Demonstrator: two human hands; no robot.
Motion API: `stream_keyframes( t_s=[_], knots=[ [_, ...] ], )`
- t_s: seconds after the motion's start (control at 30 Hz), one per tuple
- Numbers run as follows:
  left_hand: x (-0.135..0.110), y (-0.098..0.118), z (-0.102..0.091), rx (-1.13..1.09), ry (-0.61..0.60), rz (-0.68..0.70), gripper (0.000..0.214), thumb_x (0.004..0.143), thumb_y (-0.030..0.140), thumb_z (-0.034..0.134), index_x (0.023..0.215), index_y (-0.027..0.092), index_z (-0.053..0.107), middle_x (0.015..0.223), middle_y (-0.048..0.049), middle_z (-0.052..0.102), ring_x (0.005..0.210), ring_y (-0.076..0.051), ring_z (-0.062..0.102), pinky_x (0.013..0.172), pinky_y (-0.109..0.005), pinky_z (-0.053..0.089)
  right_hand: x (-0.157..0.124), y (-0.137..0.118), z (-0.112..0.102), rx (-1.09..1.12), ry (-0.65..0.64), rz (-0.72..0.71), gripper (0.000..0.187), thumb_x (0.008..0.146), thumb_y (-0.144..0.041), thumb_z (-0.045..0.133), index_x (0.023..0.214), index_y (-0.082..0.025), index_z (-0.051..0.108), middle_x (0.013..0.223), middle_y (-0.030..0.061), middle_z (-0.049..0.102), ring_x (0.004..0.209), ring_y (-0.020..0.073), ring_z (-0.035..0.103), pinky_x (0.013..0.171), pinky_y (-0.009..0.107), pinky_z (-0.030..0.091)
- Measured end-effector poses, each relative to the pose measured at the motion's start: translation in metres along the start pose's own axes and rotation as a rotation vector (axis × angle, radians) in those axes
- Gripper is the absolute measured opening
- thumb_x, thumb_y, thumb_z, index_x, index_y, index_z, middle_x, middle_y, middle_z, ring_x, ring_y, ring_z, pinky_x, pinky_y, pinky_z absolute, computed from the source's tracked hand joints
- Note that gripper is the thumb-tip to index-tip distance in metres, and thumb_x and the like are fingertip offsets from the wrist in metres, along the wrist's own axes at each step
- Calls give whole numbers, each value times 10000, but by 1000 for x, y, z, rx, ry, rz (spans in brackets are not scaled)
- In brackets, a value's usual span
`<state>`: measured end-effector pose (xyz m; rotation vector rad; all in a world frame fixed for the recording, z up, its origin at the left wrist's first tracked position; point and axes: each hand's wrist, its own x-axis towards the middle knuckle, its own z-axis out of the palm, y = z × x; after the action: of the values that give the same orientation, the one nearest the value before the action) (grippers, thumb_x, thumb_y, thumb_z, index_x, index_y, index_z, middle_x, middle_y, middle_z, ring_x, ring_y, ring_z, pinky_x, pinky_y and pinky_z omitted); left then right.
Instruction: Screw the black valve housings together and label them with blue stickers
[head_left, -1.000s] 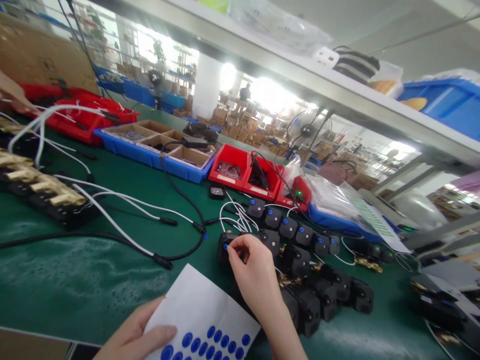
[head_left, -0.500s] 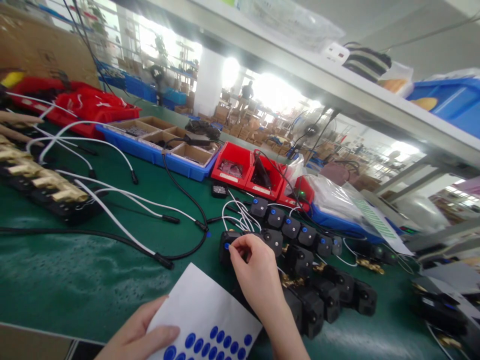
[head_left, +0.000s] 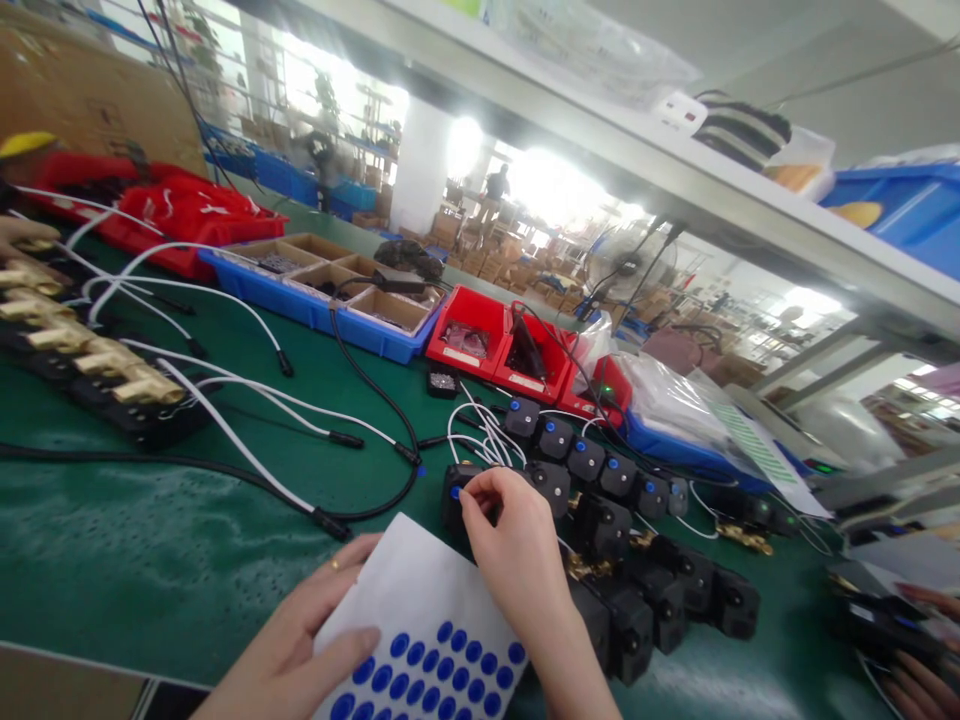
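My left hand point(head_left: 300, 640) grips a white sheet point(head_left: 409, 575) by its left edge, thumb on top. Rows of round blue stickers point(head_left: 445, 668) cover the sheet's lower part. With thumb and index finger pinched together, my right hand point(head_left: 517, 545) is at a small blue round sticker point(head_left: 455, 493) on the face of a black box-shaped unit point(head_left: 450, 518). My hand and wrist hide part of that unit and the ones behind it. More black units point(head_left: 585, 458) stand in rows to the right; those in the back row bear blue dots on their faces.
White cables point(head_left: 247, 400) with black plugs lie at left beside brass fittings point(head_left: 97, 350). Behind are a blue divided tray point(head_left: 382, 345) and red bins point(head_left: 465, 355). Other people's hands show at the left edge point(head_left: 30, 240) and lower right point(head_left: 926, 680). A shelf point(head_left: 600, 140) crosses overhead.
My left hand has raised the sheet slightly and moved it right, showing more stickers. My right hand stays at the same unit. Another person's hands have come into view at lower right.
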<state>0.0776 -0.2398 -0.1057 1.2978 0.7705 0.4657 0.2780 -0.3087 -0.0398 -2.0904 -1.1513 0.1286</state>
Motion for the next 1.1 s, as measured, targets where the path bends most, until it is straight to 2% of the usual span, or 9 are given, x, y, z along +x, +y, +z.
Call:
stream_keyframes(
  t_s=[0.03,0.1,0.17,0.3,0.47,0.77,1.1],
  knots=[
    [6,6,0,116,-45,128,357,722,420,782,1034,255,835,1454,-76,641,1393,-419,500,1184,-453,382,0,1,0,-2,0,-6,128,846,-177,565,735,-211,618,725,24,680,667,190,635,660,312,478],
    [18,18,3,296,-151,270,366,789,367,688,1116,260,815,1533,-70,566,1439,-405,450,1218,-473,318,0,2,1,-3,-1,-12,128,846,-180,563,732,-211,614,719,23,676,663,189,630,663,312,479],
    [26,26,9,385,-240,305,367,803,282,623,1120,265,809,1587,-56,501,1468,-387,416,1230,-498,287,0,2,1,1,2,-15,131,849,-182,557,733,-211,612,716,21,676,660,187,630,656,310,475],
    [31,32,20,489,-347,327,348,753,155,571,974,248,823,1674,-20,354,1546,-362,275,1259,-519,198,0,3,0,5,11,-4,119,847,-184,558,745,-209,615,736,26,689,677,194,645,645,310,463],
    [31,30,21,494,-367,322,397,775,147,537,1041,263,808,1688,-3,321,1558,-334,251,1262,-521,185,1,5,-1,-4,23,-11,118,848,-185,574,740,-209,618,731,18,686,660,183,639,619,292,448],
    [31,36,22,446,-392,253,322,839,316,563,1031,258,815,1693,-21,311,1549,-373,251,1260,-522,178,-2,7,-1,-11,30,-29,139,842,-147,593,720,-211,613,705,-5,650,638,165,602,591,278,411],
    [29,34,21,443,-399,243,299,846,317,566,1017,279,809,1695,5,308,1549,-365,253,1258,-513,189,-2,6,-1,4,24,-9,141,855,-163,572,725,-211,598,715,8,650,656,176,606,621,287,412]
  ],
)
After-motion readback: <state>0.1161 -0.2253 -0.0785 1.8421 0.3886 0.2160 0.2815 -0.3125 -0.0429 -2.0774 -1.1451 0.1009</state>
